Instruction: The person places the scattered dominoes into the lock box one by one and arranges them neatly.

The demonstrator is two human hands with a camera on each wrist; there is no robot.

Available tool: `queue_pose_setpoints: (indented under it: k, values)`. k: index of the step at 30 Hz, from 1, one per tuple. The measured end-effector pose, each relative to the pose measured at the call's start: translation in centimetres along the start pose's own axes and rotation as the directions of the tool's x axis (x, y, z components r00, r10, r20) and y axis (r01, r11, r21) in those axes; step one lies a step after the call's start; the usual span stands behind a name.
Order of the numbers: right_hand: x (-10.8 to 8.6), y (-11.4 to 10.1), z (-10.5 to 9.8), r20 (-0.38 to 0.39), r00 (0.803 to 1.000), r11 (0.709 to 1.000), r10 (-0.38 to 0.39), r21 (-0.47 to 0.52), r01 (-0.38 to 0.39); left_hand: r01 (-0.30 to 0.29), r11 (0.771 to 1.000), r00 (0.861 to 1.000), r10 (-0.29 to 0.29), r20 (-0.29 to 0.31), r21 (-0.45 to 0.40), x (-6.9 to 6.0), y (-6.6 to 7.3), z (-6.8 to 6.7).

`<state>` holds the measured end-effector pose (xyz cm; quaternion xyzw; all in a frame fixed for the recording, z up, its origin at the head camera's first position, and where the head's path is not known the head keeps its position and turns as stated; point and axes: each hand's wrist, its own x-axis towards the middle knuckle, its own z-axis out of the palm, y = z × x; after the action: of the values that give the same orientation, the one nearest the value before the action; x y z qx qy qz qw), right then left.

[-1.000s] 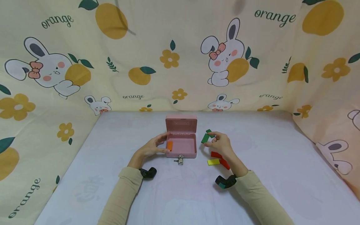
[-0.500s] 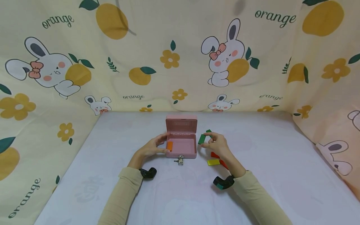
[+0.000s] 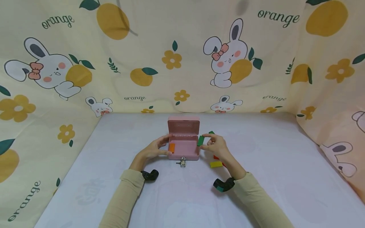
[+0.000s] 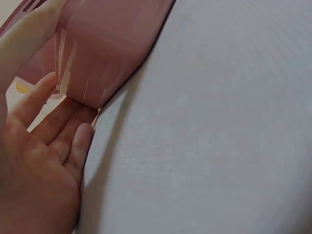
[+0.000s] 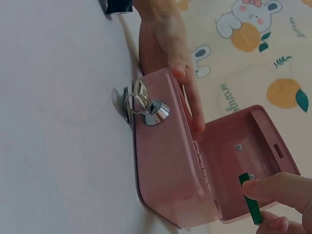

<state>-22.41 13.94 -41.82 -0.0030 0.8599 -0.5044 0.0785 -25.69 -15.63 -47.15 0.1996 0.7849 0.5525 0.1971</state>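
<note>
A pink metal cash box (image 3: 184, 157) stands on the table with its lid raised; an orange block (image 3: 172, 148) lies inside at the left. My left hand (image 3: 155, 148) holds the box's left side, thumb at the front corner and fingers toward the back. In the left wrist view those fingers lie against the box wall (image 4: 102, 53). Pinched between thumb and fingers of my right hand (image 3: 218, 147) is a green block (image 3: 201, 141), at the box's right rim. The right wrist view shows that green block (image 5: 250, 199) edge-on, in front of the lid (image 5: 234, 151).
Beyond my right hand lies another green block (image 3: 211, 132), partly covered. A yellow block (image 3: 216, 164) and red blocks (image 3: 216, 157), mostly hidden by the hand, lie right of the box. Keys (image 5: 141, 95) hang from the front lock (image 5: 156, 113). A printed cloth (image 3: 182, 79) stands behind.
My right hand has moved left with the green block, from beside the other green block to the box's right rim. The left hand and the box have stayed put.
</note>
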Motion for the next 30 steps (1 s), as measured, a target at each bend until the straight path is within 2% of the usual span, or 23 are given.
queue_pose_setpoints:
  k: [14, 19, 30]
  values:
    - [0.2, -0.1, 1.1, 0.038, 0.996, 0.995, -0.076, 0.065, 0.073, -0.018, 1.0, 1.0, 0.018, 0.015, -0.008, 0.0, -0.3, -0.1]
    - [0.4, -0.3, 1.6, 0.051, 0.993, 0.989, -0.11, 0.107, 0.104, -0.008, 1.0, 1.0, 0.008, 0.007, -0.012, 0.1, -0.4, -0.1]
    - [0.7, -1.2, 2.4, 0.081, 0.989, 0.986, -0.122, 0.122, 0.112, -0.013, 1.0, 1.0, 0.013, 0.006, -0.023, 0.0, -0.1, -0.1]
